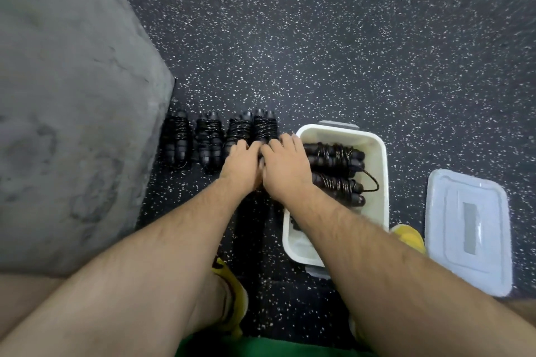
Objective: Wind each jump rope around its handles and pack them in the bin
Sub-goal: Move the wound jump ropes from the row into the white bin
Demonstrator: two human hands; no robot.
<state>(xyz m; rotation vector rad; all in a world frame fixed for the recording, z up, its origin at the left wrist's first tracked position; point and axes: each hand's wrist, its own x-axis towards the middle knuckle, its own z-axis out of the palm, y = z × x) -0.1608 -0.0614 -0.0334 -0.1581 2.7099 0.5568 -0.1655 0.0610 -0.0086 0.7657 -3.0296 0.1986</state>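
**Both hands on a wound rope beside the bin**

Here, in the head view, the person is reaching both hands down to the speckled floor (348, 38). The left hand (242, 164) and the right hand (285, 166) are lying side by side, touching, with fingers bent down over the near ends of two wound jump ropes (252, 126); whether they are truly gripping them cannot be told, since the fingertips are hiding under the backs of the hands. Further left of the left hand, two more wound ropes (193, 139) are lying in the same row, just beside a grey block (72, 95). Directly right of the right hand, the white bin (380, 182) is sitting open, holding several wound ropes (333, 171) stacked crosswise, one loop of cord poking out. Well right of the bin, its lid (470, 229) is lying flat. Yellow shoes (232, 293) are showing below the forearms.
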